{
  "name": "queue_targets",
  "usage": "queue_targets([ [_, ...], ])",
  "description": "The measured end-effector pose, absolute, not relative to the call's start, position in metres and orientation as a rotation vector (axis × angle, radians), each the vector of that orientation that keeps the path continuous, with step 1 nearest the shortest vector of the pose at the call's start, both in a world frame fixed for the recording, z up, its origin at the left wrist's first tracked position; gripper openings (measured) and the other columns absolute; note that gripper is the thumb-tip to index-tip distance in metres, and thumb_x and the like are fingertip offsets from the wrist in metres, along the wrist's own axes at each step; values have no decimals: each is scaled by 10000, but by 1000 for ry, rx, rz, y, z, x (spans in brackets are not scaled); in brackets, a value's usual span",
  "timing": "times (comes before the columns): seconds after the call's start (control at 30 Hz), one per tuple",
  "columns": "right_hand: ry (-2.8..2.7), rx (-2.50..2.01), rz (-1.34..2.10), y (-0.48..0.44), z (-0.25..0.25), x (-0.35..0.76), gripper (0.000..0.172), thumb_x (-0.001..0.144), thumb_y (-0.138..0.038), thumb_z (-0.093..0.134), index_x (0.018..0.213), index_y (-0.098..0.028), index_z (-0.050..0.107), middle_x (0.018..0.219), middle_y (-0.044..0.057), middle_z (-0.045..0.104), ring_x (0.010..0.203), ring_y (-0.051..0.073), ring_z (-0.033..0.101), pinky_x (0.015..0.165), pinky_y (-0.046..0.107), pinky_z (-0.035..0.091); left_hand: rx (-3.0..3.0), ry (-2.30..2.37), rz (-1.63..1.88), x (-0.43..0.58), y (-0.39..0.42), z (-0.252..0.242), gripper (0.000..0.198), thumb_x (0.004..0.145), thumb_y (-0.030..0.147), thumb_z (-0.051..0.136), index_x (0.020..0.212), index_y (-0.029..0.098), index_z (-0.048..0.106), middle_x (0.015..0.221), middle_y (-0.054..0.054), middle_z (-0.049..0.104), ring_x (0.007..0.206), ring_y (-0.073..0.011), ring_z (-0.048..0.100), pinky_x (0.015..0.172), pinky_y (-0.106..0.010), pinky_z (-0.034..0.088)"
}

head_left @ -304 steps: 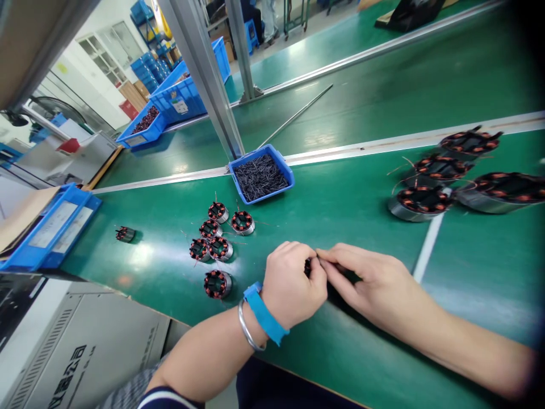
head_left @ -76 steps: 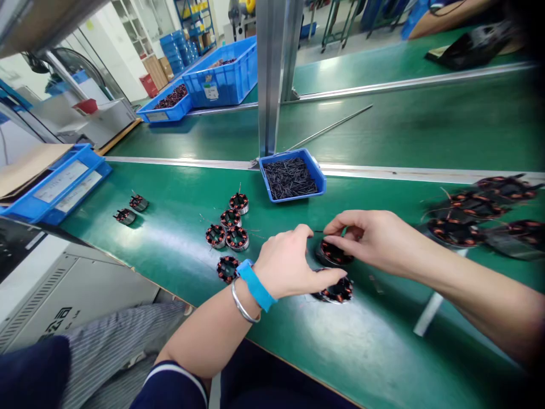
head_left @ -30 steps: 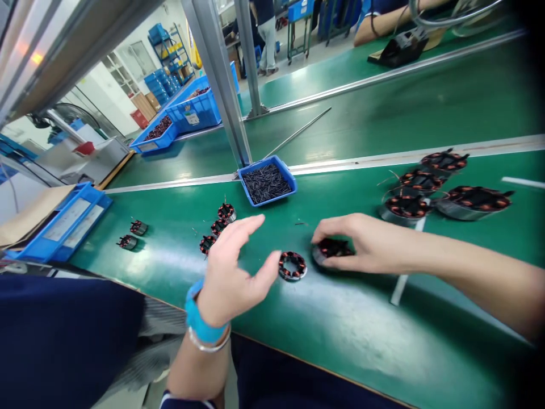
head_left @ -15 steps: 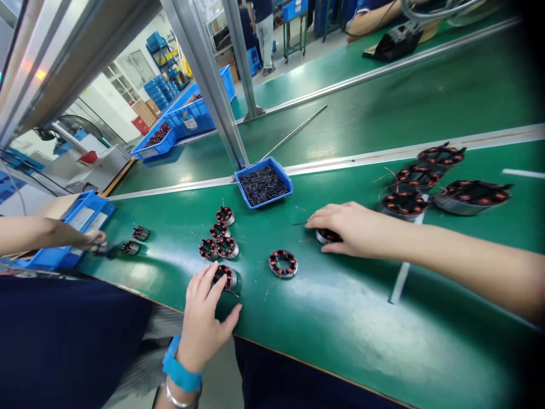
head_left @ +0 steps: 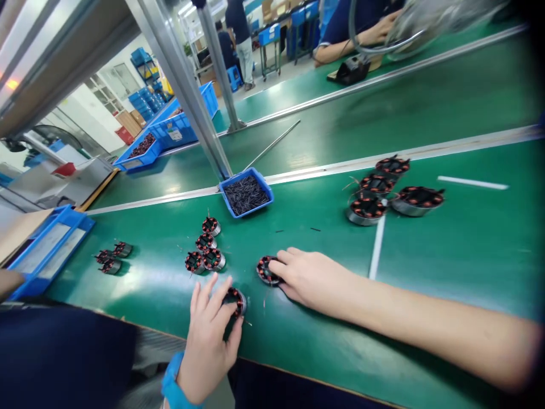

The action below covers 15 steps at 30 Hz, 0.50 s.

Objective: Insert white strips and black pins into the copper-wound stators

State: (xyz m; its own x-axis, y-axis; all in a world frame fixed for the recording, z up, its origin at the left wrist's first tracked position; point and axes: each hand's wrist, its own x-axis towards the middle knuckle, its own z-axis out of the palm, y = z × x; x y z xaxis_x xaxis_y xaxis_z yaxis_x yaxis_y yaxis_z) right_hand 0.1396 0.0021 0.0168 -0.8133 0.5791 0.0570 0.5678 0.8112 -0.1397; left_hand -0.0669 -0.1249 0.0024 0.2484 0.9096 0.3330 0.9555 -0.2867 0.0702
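on green bench, left fingers pinch one coil ring, right fingers another ring, holes upward

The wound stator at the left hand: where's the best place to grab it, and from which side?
I'd grip the wound stator by its bare metal outer wall, coming from above, fingers on opposite sides. It stands with its coils and open centre facing up, so the round wall looks easiest to pinch. I'd avoid the thin wire end beside its base.
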Motion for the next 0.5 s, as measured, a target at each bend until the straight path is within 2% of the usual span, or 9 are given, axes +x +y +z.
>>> queue_targets([
  [0.13,-2717,-1319,150,55,36,165,249,870,-284,531,1067,-184,644,951,103,698,815,236,664,613,284,446,-2415,-1791,-530,-54,-115,5,113,882,175,527,954,228,597,1167,-86,658,1058,-240,620,1071,-649,320],
  [0.2,-2629,-1582,36,90,39,182,319,879,-353,496,1091,-160,634,989,141,699,825,252,657,607,290,409,-2460,-1763,-519,-44,-106,7,71,880,215,547,925,217,601,1104,-76,669,995,-227,631,1079,-643,309],
  [0.33,-2559,-1752,-8,144,34,211,421,905,-358,419,1102,-47,622,994,268,680,809,278,648,619,341,368,-2605,-1626,-416,-22,-75,8,108,852,302,598,882,199,604,1050,-62,665,924,-215,623,1099,-587,320],
  [0.43,-2547,-1859,-16,155,31,225,447,885,-426,478,1028,-37,646,924,282,683,758,278,640,609,359,368,-2693,-1514,-357,-6,-49,8,213,824,392,635,875,191,588,967,-50,660,873,-206,615,1112,-523,333],
  [0.5,-2528,-1883,-76,145,30,227,467,863,-471,531,1049,-55,632,947,278,674,807,308,634,641,372,391,-2708,-1512,-312,3,-36,11,298,792,446,664,893,182,568,894,-46,649,846,-211,616,1110,-505,338],
])
